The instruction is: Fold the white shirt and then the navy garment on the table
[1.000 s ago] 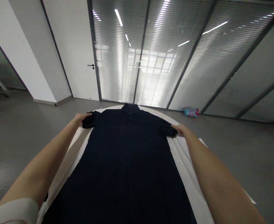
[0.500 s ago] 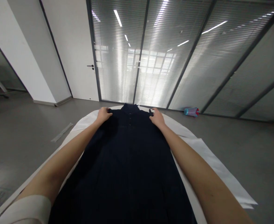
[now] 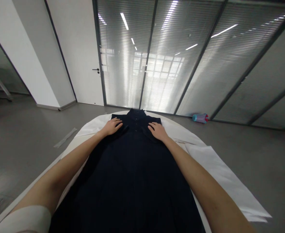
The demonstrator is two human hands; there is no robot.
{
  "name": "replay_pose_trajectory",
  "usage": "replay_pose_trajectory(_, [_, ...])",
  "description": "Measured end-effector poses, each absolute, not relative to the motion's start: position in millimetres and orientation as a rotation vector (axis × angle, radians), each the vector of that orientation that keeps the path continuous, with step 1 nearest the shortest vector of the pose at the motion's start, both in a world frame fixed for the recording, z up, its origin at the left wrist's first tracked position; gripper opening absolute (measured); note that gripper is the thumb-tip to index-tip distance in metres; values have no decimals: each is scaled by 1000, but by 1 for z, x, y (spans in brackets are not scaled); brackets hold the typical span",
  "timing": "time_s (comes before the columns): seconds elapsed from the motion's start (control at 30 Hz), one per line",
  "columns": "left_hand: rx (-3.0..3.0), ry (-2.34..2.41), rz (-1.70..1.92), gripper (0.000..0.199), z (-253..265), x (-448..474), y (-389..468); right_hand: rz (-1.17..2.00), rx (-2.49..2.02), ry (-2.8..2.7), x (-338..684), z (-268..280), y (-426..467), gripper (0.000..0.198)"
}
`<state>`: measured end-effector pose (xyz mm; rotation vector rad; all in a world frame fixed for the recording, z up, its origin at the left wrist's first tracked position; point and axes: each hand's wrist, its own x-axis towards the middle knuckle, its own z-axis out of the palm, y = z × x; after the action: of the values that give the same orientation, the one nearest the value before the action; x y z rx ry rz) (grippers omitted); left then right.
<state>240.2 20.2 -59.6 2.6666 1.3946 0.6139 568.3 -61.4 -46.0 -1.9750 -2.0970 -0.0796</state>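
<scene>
A dark navy garment (image 3: 135, 168) with a stand-up collar (image 3: 136, 113) and a short row of buttons lies front up, its collar at the far end. My left hand (image 3: 112, 126) rests on its upper left side near the shoulder, fingers stretched out. On the upper right side my right hand (image 3: 158, 130) lies with fingers spread. Under both hands, dark sleeve cloth is turned inward over the chest. The garment's lower end runs out of view at the bottom.
Beneath the garment is a round-ended table with a white cover (image 3: 91, 126). White sheets (image 3: 227, 174) hang over its right edge. A blue and red patterned bag-like object (image 3: 200, 118) lies on the floor by the glass wall (image 3: 166, 81). A door (image 3: 77, 58) stands at the left.
Both hands have let go of the shoulder edges and moved inward onto the chest. The sleeve cloth at each shoulder has been folded inward.
</scene>
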Motion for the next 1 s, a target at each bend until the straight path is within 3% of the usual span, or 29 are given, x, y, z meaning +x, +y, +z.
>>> replay_pose_trajectory(0.13, [2654, 1547, 248, 70, -83, 222, 23, 17, -2097, -2239, 590, -68, -64, 64])
replay_pose_trajectory(0.3, [2640, 1673, 167, 79, -85, 227, 15, 37, -2142, -2296, 596, -77, -68, 67])
replay_pose_trajectory(0.53, [2773, 1662, 220, 72, -66, 246, 19, -44, -2029, -2125, 569, -64, -56, 58])
replay_pose_trajectory(0.7, [2684, 1532, 264, 65, -82, 253, 25, 182, -2080, -2198, 553, -74, -52, 60])
replay_pose_trajectory(1.0, [2686, 1523, 159, 69, -76, 251, 32, 52, -2072, -2094, 557, -69, -48, 57])
